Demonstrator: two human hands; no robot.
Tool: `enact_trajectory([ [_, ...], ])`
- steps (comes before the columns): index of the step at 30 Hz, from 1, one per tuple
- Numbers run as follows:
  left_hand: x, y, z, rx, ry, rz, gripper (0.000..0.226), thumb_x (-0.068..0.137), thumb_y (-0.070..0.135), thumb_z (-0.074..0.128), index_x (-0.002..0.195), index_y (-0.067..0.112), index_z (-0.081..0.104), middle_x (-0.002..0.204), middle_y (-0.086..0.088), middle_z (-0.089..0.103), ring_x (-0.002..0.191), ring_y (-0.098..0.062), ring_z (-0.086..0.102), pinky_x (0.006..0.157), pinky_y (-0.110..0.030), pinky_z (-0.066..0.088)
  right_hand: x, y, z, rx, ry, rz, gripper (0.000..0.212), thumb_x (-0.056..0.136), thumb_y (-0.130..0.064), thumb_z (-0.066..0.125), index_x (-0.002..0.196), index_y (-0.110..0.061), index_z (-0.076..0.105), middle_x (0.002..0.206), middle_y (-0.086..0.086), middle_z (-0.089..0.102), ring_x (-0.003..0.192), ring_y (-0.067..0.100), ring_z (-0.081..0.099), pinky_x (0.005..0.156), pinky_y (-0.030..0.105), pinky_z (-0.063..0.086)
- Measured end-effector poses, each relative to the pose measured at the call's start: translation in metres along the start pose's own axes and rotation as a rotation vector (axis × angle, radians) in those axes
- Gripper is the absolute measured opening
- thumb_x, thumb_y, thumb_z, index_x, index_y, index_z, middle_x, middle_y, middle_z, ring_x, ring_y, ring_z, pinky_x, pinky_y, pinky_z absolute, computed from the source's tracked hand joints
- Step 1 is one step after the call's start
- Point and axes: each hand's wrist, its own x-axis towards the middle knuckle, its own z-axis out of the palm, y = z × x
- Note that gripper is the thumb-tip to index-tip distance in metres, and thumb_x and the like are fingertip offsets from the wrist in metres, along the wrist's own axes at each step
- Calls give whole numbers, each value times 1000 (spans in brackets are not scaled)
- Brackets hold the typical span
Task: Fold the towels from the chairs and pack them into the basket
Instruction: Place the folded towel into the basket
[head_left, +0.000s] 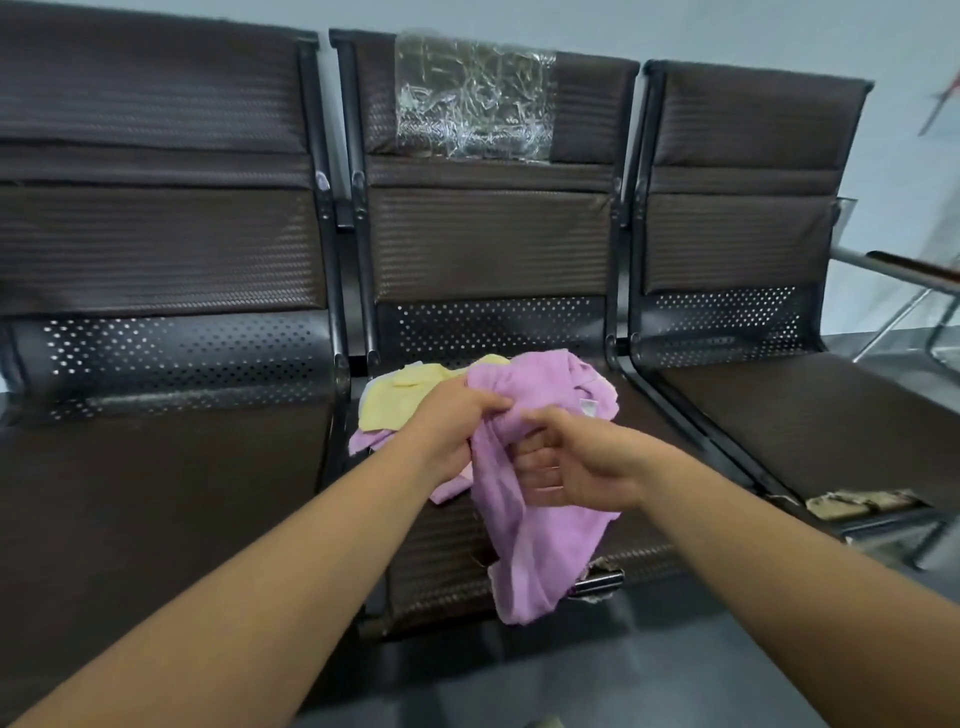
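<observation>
A purple towel (524, 551) hangs crumpled over the front of the middle chair seat (441, 551). My left hand (452, 421) grips its upper part from the left. My right hand (566, 467) holds the same towel from the right, fingers curled into the cloth. Behind my hands a yellow towel (400, 397) lies on the seat, with more purple cloth (587, 379) heaped beside it. No basket is in view.
Three dark brown linked chairs stand in a row; the left seat (171, 483) and right seat (831, 431) hold no towels. Clear plastic (472, 98) covers part of the middle backrest. A metal armrest (904, 270) sticks out at the right. Grey floor (649, 675) lies below.
</observation>
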Motion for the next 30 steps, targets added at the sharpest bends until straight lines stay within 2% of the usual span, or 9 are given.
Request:
enact_trajectory([
  [3, -43, 16, -4, 27, -105, -12, 35, 84, -17, 51, 113, -3, 65, 114, -26, 69, 109, -36, 67, 99, -46, 53, 10, -8, -6, 468, 184, 20, 74, 87, -68, 54, 115, 1, 66, 108, 21, 70, 102, 36, 66, 92, 49, 53],
  [6, -84, 17, -14, 73, -242, -78, 36, 85, -9, 58, 120, -2, 62, 115, -21, 69, 106, -31, 68, 95, -41, 55, 21, -14, 9, 381, 475, -36, 55, 84, -49, 67, 116, -5, 60, 112, 17, 70, 105, 32, 67, 98, 45, 54],
  [9, -106, 19, -31, -24, -212, -67, 47, 87, 18, 68, 130, 2, 60, 126, -21, 66, 119, -31, 63, 107, -48, 46, 12, -23, 40, 268, 555, -249, 42, 70, -32, 79, 102, -7, 67, 102, 13, 73, 95, 27, 69, 90, 43, 58],
  [13, -129, 23, -57, -191, -66, -85, 53, 101, 45, 40, 131, 7, 61, 124, -18, 68, 113, -32, 66, 98, -48, 49, -17, -45, 87, 138, 456, -538, 29, 79, -21, 80, 101, -5, 72, 98, 10, 75, 96, 26, 71, 86, 41, 59],
  [18, -146, 41, -87, -287, 44, 15, 75, 92, 69, 41, 106, 5, 77, 114, -22, 71, 103, -37, 70, 87, -47, 51, -40, -52, 137, -81, 253, -605, 22, 79, -26, 78, 92, -9, 76, 93, 6, 77, 94, 25, 72, 88, 45, 58],
  [21, -150, 48, -105, -218, 112, 56, 52, 96, 44, 51, 118, 0, 69, 110, -22, 72, 101, -31, 71, 85, -41, 57, -36, -34, 156, -230, 143, -561, 23, 80, -26, 79, 97, -10, 76, 95, 4, 77, 95, 22, 73, 88, 46, 59],
  [24, -146, 42, -132, -135, 208, 91, 40, 91, 10, 61, 129, -3, 58, 116, -25, 69, 109, -35, 68, 96, -47, 54, -21, -15, 164, -374, 109, -489, 29, 79, -27, 81, 101, -11, 75, 96, 5, 77, 93, 24, 73, 67, 36, 58],
  [26, -148, 44, -144, -67, 253, 132, 34, 91, 5, 61, 125, 0, 60, 115, -21, 71, 108, -32, 69, 93, -45, 55, -12, -11, 166, -336, 108, -452, 41, 73, -38, 83, 103, -12, 72, 99, 7, 76, 94, 27, 72, 62, 39, 57],
  [30, -154, 49, -168, 298, 285, 222, 17, 97, 19, 61, 108, 18, 73, 104, -3, 76, 106, -21, 68, 95, -39, 51, 4, -13, 175, -152, 158, -403, 59, 80, -53, 75, 126, -19, 59, 117, 3, 68, 104, 22, 66, 79, 38, 56],
])
